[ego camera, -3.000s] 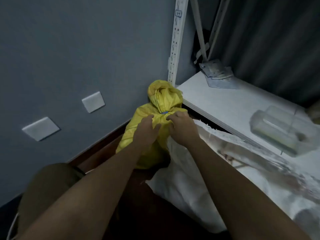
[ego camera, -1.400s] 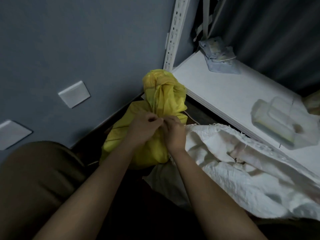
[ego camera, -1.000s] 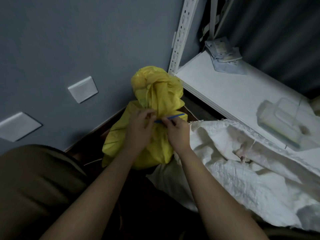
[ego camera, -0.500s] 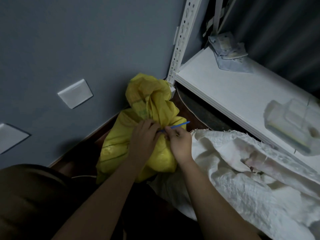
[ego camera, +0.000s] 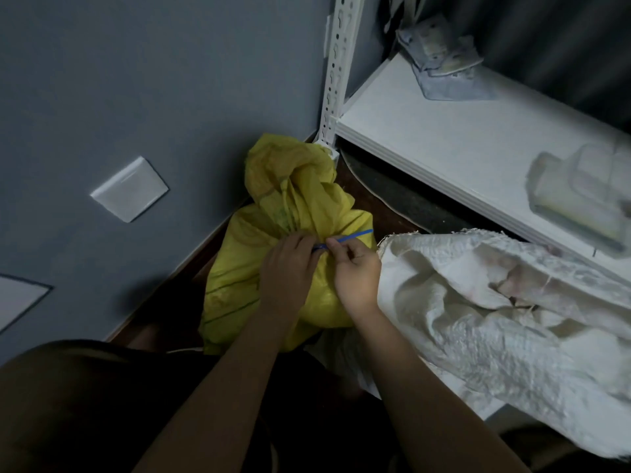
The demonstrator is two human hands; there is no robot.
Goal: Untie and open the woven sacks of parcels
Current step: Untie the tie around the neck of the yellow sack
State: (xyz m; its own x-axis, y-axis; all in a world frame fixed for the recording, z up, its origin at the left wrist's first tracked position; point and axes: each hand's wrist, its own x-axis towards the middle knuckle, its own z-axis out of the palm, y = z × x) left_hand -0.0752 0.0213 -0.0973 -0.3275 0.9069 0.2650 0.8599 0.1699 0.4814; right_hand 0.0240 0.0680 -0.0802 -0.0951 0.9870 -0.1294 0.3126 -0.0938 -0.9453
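Since the earlier frame, your blue tie [ego camera: 351, 237] had come further out, its loose end sticking right past the neck of the yellow sack [ego camera: 293, 213]. Your right hand [ego camera: 356, 271] pinched the tie between thumb and fingers; your left hand [ego camera: 288, 268] gripped the bunched neck where the tie wraps. Yellow sack stood on the floor by the wall [ego camera: 153, 80], beside the shelf post [ego camera: 336, 63]. White sack [ego camera: 495, 302] lay open, touching its right side, below the shelf [ego camera: 461, 138].
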